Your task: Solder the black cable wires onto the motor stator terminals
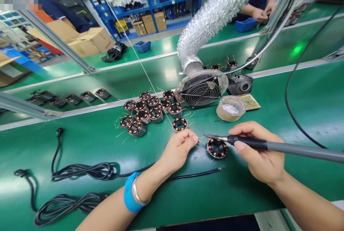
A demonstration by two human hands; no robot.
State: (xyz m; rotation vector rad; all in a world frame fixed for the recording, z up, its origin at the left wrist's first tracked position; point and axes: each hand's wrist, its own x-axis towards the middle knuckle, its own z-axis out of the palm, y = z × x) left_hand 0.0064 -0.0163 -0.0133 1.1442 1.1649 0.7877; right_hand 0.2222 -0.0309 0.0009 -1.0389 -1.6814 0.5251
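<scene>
My left hand (180, 149) is closed in a pinch on thin wires (199, 139), whose ends stick out past the fingertips toward the iron. A black cable (134, 173) runs behind my left forearm toward that hand. My right hand (259, 154) grips a soldering iron (249, 143) by its dark handle, with the tip pointing left near the wire ends. Contact between tip and wires is too small to tell. Just under the tip, a motor stator (217, 148) with copper windings rests on the green bench. Another stator (180, 124) stands beyond my left fingers.
Several wound stators (145, 111) are grouped at left centre. A round fume fan (200, 93) with a silver duct (215, 16) stands behind. Nearby are a tub of solder bits (231, 109) and a flat tray (248, 102). Coiled cords (83, 172) lie left. Co-workers' hands (264, 11) show across.
</scene>
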